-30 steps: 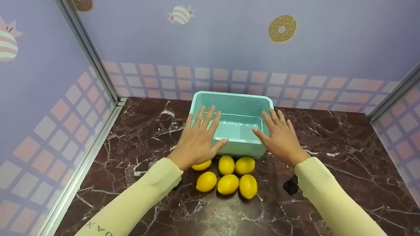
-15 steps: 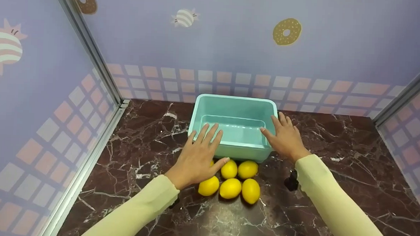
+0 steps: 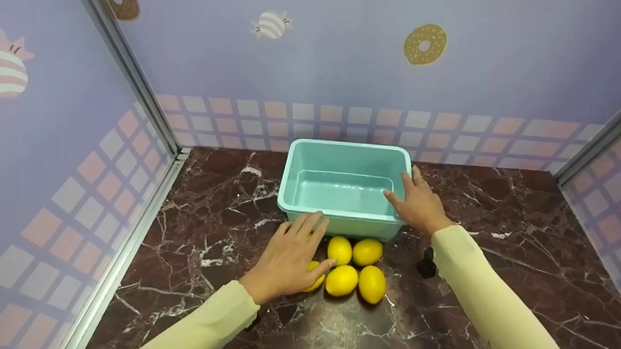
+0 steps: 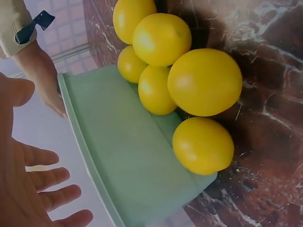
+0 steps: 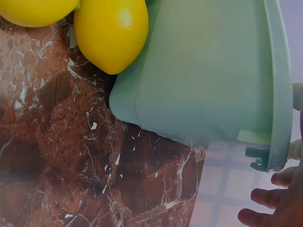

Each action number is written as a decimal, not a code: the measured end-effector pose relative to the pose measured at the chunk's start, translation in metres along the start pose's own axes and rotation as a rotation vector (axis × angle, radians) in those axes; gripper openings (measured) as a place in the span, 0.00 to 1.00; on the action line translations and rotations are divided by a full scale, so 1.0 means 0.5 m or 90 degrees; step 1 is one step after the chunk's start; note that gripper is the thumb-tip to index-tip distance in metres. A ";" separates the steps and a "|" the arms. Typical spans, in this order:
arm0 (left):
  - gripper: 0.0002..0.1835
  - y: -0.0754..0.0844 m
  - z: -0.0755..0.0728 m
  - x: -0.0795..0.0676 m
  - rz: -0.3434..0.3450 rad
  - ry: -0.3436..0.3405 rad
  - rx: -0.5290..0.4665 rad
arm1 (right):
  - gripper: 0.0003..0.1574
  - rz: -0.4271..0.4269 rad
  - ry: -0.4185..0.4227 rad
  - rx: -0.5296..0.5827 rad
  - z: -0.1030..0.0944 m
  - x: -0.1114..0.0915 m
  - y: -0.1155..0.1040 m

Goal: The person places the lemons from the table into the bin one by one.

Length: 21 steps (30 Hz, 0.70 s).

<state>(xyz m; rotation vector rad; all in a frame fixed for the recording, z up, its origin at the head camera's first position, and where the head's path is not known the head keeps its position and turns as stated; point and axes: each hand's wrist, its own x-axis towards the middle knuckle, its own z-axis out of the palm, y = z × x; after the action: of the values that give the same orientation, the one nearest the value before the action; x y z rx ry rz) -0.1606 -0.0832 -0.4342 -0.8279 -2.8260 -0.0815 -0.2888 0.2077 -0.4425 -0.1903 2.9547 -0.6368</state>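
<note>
My left hand (image 3: 288,260) hovers over the left lemons in front of the bin, fingers spread and relaxed, holding nothing. It partly hides a front-row lemon (image 3: 315,279) and most of one behind it. Several more lemons (image 3: 341,281) sit in two rows against the bin's near side. The light teal plastic bin (image 3: 340,214) stands upright, with nothing inside. At its right rim is my right hand (image 3: 422,205), the thumb reaching over the inside and the fingers by the outer edge. In the right wrist view its fingers (image 5: 267,197) look loose; contact with the rim is unclear.
A dark red marbled tabletop (image 3: 219,212) lies under everything. Behind the bin rises a lilac wall (image 3: 342,55) with printed sweets and squares. Side panels with metal edging (image 3: 132,67) flank the table. Dark wrist mounts (image 3: 426,263) poke out below the sleeves.
My left hand has drawn back from above the bin toward me, down over the left lemons. The right hand has shifted slightly to the right rim. Bin and lemons stay put.
</note>
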 end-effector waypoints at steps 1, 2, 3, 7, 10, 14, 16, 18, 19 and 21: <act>0.40 0.000 0.002 -0.002 -0.001 0.000 -0.007 | 0.52 0.001 -0.001 0.001 0.001 0.001 -0.001; 0.40 0.000 0.004 -0.004 -0.003 0.001 -0.015 | 0.52 0.003 -0.002 0.001 0.002 0.003 -0.002; 0.40 0.000 0.005 -0.006 -0.005 0.000 -0.021 | 0.52 0.004 -0.004 0.001 0.004 0.004 -0.002; 0.38 -0.001 0.010 -0.011 -0.017 -0.014 -0.034 | 0.51 0.010 -0.004 -0.003 0.007 0.008 -0.003; 0.37 -0.003 0.012 -0.015 -0.028 -0.025 -0.046 | 0.50 0.001 -0.003 -0.001 0.007 0.010 -0.004; 0.36 -0.002 0.015 -0.020 -0.039 -0.039 -0.061 | 0.46 -0.022 -0.017 -0.011 0.008 0.012 -0.004; 0.35 -0.001 0.017 -0.022 -0.039 -0.042 -0.061 | 0.45 -0.026 -0.036 -0.024 0.007 0.014 -0.006; 0.34 -0.001 0.020 -0.023 -0.034 -0.044 -0.055 | 0.44 -0.025 -0.047 -0.031 0.008 0.016 -0.009; 0.34 -0.001 0.022 -0.024 -0.031 -0.042 -0.051 | 0.44 -0.023 -0.049 -0.031 0.008 0.017 -0.011; 0.32 -0.001 0.026 -0.028 -0.023 -0.039 -0.048 | 0.44 -0.014 -0.051 -0.027 0.011 0.020 -0.014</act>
<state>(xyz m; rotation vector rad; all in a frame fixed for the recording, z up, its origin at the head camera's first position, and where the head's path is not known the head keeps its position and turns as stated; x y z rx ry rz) -0.1517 -0.0895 -0.4500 -0.8083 -2.9113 -0.1712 -0.2971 0.1976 -0.4454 -0.2459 2.8950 -0.5560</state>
